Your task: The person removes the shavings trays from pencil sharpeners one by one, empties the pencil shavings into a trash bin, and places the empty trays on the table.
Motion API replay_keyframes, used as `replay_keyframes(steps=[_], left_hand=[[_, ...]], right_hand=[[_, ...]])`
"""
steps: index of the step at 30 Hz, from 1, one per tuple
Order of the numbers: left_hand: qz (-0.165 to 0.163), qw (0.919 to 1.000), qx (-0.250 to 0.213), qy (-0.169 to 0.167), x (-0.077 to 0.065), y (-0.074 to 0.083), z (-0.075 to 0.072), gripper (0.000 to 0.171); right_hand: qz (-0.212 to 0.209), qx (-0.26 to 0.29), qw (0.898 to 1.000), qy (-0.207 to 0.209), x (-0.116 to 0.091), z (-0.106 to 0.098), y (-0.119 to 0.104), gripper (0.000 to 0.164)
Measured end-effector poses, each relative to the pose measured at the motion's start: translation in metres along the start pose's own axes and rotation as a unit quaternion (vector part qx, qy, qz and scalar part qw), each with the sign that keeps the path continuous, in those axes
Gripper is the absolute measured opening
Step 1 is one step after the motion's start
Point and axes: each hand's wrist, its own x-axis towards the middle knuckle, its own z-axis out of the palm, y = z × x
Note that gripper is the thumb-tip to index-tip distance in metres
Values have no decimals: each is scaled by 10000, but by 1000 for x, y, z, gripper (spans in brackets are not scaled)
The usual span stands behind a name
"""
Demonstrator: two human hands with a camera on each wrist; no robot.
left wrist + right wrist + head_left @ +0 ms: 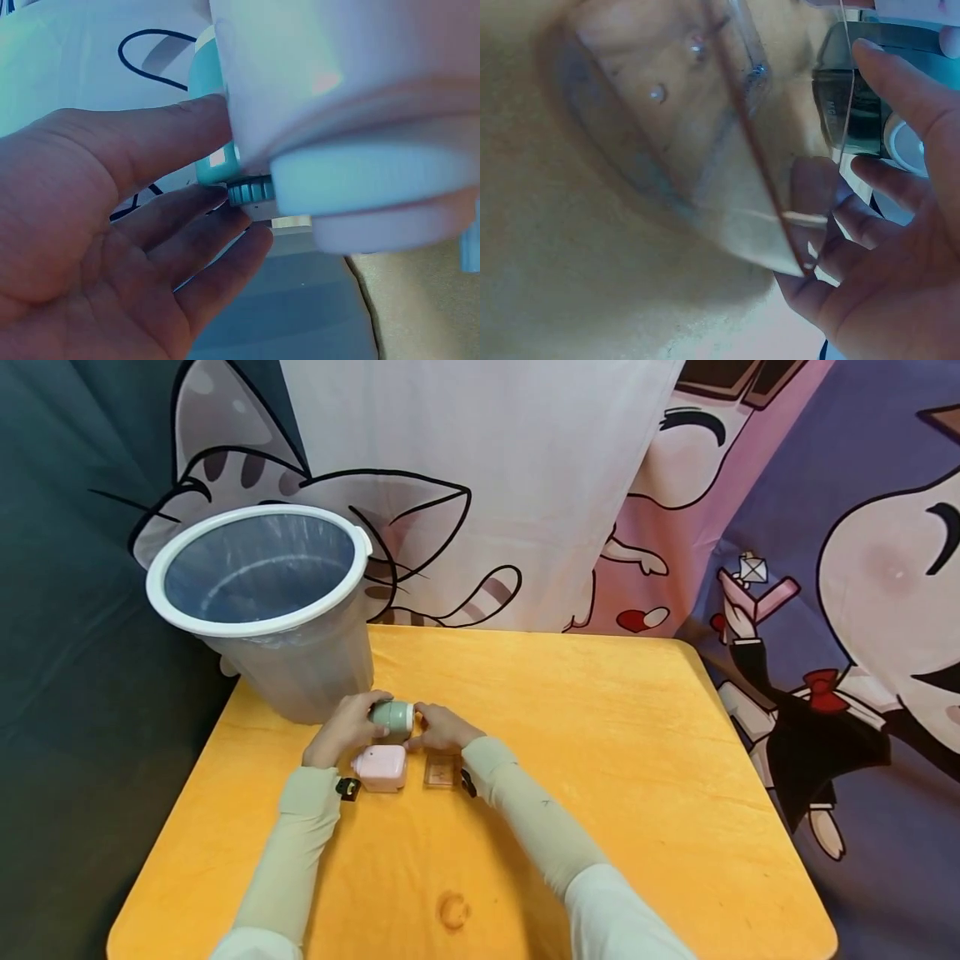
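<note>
My left hand (342, 728) holds a small green bottle (392, 716) on its side, thumb at the front and fingers behind it. The bottle's white end points right. Around that end my right hand (446, 727) spreads its thumb and fingers, fingertips right at the rim. In the left wrist view my left thumb lies against the green bottle (210, 75), beside a ribbed green cap (252, 191). A pink bottle (382, 767) stands just in front of the left hand. A small clear plastic box (440, 772) lies by my right wrist.
Behind my left hand stands a tall translucent bin (322, 668) with a white rim and a bag inside. A ring mark (453, 911) shows on the yellow table (570, 718). Printed cartoon curtains (495, 435) hang along the table's far side.
</note>
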Motion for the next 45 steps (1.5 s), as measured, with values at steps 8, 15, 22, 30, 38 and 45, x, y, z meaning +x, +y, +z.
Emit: replay_keyframes(steps=[8, 15, 22, 30, 38, 45], left_hand=[[106, 9999, -3, 42, 0, -1, 0, 52], [212, 9996, 146, 94, 3, -7, -5, 51], [164, 9996, 242, -64, 6, -2, -5, 52], [24, 9994, 356, 12, 6, 0, 0, 57], [194, 9958, 883, 167, 8, 1, 4, 62], [143, 9954, 934, 183, 7, 1, 3, 62]], right_hand=[[69, -86, 9999, -16, 4, 0, 0, 60], [102, -150, 9998, 16, 9, 0, -3, 60], [107, -326, 9993, 128, 10, -1, -3, 54], [85, -320, 9993, 144, 11, 1, -5, 57], [-27, -551, 9984, 156, 9, -3, -2, 51], [-203, -647, 9977, -37, 7, -12, 4, 55]])
